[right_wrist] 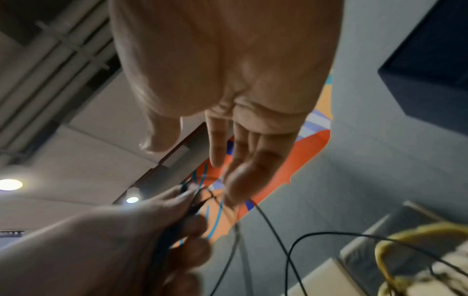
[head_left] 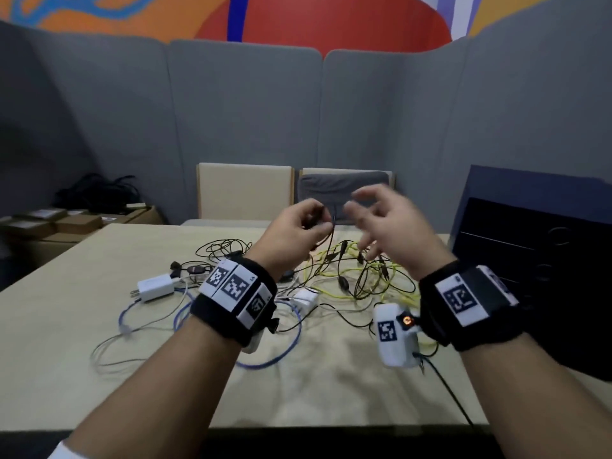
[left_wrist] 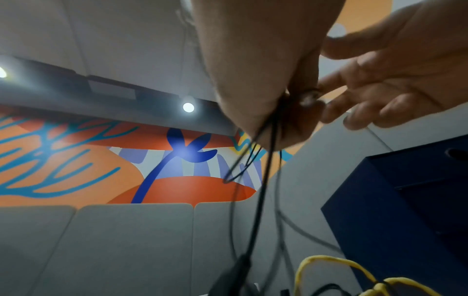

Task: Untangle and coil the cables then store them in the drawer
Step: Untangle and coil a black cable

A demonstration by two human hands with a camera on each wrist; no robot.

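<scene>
A tangle of cables lies on the beige table (head_left: 298, 385): thin black cables (head_left: 364, 283), a yellow cable (head_left: 334, 276) and a blue cable (head_left: 281, 356). My left hand (head_left: 298, 226) is raised above the tangle and grips several strands of a thin black cable (left_wrist: 258, 200) that hang down from its curled fingers. Just to its right, my right hand (head_left: 381, 220) hovers with fingers spread and holds nothing; in the right wrist view its fingers (right_wrist: 243, 164) are straight, close to the left hand (right_wrist: 157, 226). A dark blue drawer unit (head_left: 536, 233) stands at the table's right.
Two white chargers (head_left: 154, 286) (head_left: 304, 299) lie among the cables. Two chairs (head_left: 245, 190) stand behind the table against grey partition panels. Cardboard boxes (head_left: 76, 223) and a black heap sit at the far left. The near part of the table is bare.
</scene>
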